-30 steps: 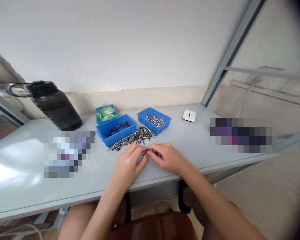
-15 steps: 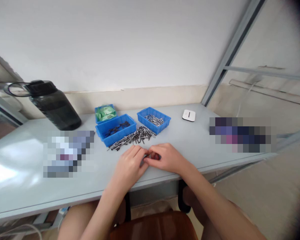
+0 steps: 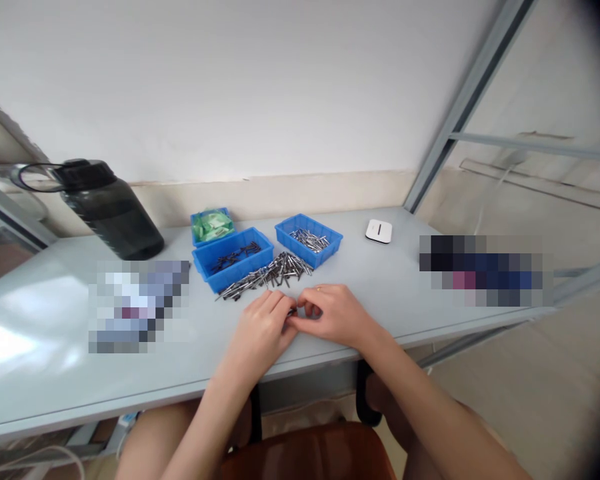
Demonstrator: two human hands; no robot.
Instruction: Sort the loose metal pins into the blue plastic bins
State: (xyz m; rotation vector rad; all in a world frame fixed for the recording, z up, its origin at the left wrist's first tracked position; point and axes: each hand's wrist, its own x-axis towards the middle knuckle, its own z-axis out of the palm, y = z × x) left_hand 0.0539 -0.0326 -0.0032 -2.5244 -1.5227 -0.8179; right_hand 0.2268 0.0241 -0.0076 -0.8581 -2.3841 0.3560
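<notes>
Right hand (image 3: pixel 336 315) has drawn its forefinger back slightly, its hold unclear; left hand (image 3: pixel 263 324) pinches a small dark part (image 3: pixel 292 312), nearer than the metal pin pile (image 3: pixel 284 268).

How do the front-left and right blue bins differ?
The front-left bin holds dark pieces; the right bin, silver pieces. The front-left bin looks longer than the right bin. The front-left bin's length slants away rightward; the right bin's, leftward. Both are blue and open-topped.
</notes>
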